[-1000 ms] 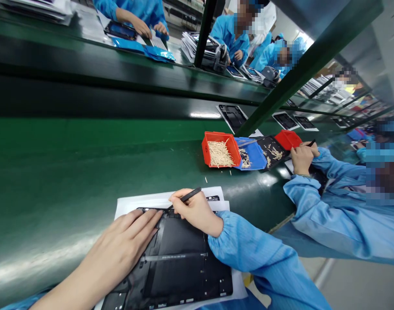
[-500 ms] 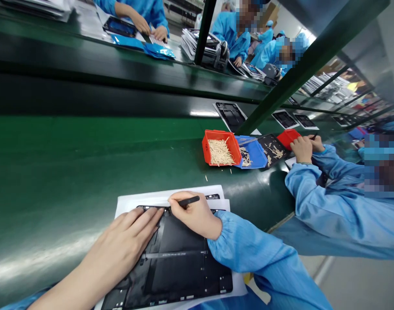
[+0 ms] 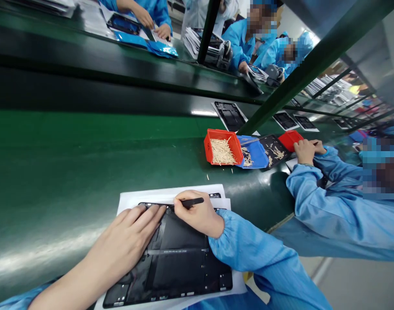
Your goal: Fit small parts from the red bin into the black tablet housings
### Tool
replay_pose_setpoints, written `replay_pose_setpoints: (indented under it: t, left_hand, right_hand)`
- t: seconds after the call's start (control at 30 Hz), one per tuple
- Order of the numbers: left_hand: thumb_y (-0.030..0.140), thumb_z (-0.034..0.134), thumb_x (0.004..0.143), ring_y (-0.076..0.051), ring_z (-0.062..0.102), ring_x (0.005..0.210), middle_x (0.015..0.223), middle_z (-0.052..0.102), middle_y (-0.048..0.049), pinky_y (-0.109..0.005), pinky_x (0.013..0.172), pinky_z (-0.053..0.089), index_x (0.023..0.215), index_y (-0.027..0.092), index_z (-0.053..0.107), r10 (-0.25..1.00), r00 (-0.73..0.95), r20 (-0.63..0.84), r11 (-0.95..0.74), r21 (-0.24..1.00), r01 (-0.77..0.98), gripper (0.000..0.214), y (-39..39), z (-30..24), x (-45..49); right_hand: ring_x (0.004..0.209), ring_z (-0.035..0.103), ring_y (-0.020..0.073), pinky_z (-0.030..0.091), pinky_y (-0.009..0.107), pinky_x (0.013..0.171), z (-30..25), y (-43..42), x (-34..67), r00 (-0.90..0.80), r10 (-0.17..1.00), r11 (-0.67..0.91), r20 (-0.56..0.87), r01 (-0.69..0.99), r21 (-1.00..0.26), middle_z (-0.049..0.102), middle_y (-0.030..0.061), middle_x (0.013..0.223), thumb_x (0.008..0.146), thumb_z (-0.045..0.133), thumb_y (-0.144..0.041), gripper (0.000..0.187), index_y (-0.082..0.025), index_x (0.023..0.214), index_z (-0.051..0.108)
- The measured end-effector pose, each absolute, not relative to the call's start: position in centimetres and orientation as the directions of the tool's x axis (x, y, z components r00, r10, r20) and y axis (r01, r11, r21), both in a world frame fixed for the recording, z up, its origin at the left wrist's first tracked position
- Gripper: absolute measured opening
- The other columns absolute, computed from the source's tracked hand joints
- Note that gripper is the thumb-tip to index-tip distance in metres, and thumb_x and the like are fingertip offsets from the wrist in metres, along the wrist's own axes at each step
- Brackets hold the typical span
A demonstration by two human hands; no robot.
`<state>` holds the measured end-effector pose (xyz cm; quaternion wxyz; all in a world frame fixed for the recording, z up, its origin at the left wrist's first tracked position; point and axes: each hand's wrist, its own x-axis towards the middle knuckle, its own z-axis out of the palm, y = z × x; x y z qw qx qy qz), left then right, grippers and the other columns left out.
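Your right hand (image 3: 197, 214) grips black tweezers (image 3: 193, 203) at edge of tablet back panel (image 3: 184, 262); left hand (image 3: 125, 228) lies open, flat. Tip slip could scratch panel.

Two hands (image 3: 124, 237) (the person's own), one black panel (image 3: 184, 267), two red bins (image 3: 207, 146), one blue bin (image 3: 258, 157)

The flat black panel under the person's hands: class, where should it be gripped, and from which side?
Take the flat black panel at its lower right corner, from the near side, fingers on the two bare edges. It lies flat on a white paper sheet, so only its thin rim offers a hold; the left hand and right hand cover the far edge.
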<state>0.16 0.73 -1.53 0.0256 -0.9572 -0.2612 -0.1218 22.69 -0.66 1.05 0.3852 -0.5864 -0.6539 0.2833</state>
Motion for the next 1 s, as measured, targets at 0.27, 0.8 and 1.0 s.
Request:
replay_pose_setpoints:
  t: [0.27, 0.8, 1.0]
  left_hand:
    - [0.011, 0.047, 0.092, -0.029, 0.054, 0.101, 0.121, 0.069, -0.0122, -0.043, 0.088, 0.038, 0.14, 0.009, 0.054, 0.49, 0.831, 0.263, -0.864, 0.017, 0.503, 0.048, 0.7, -1.2, 0.4]
    - [0.01, 0.048, 0.092, -0.03, 0.053, 0.105, 0.122, 0.067, -0.0134, -0.042, 0.088, 0.04, 0.14, 0.008, 0.054, 0.501, 0.819, 0.28, -0.86, 0.056, 0.507, 0.048, 0.6, -1.0, 0.6]
    - [0.014, 0.051, 0.091, -0.029, 0.054, 0.097, 0.116, 0.067, -0.0132, -0.042, 0.084, 0.04, 0.134, 0.012, 0.059, 0.505, 0.822, 0.266, -0.859, 0.059, 0.509, 0.043, 0.9, -0.7, 0.8]
  right_hand:
    - [0.078, 0.072, 0.0173, 0.057, 0.028, 0.076, 0.9, -0.8, 22.9, -0.036, 0.977, 0.201, 0.21, 0.49, -0.848, 0.078, 0.0041, 0.086, 0.09, 0.06, -0.025, 0.017, -0.021, 0.086, 0.076]
    - [0.081, 0.07, 0.0182, 0.057, 0.031, 0.078, 1.9, -1.2, 24.0, -0.377, 0.882, 0.459, 0.281, 0.56, -0.689, 0.076, 0.0079, 0.092, 0.102, 0.049, -0.026, 0.025, -0.02, 0.105, 0.073]
    - [0.081, 0.069, 0.0188, 0.056, 0.031, 0.077, 2.5, -1.1, 24.2, -0.434, 0.861, 0.49, 0.264, 0.574, -0.656, 0.076, 0.0086, 0.091, 0.101, 0.05, -0.027, 0.025, -0.019, 0.099, 0.074]
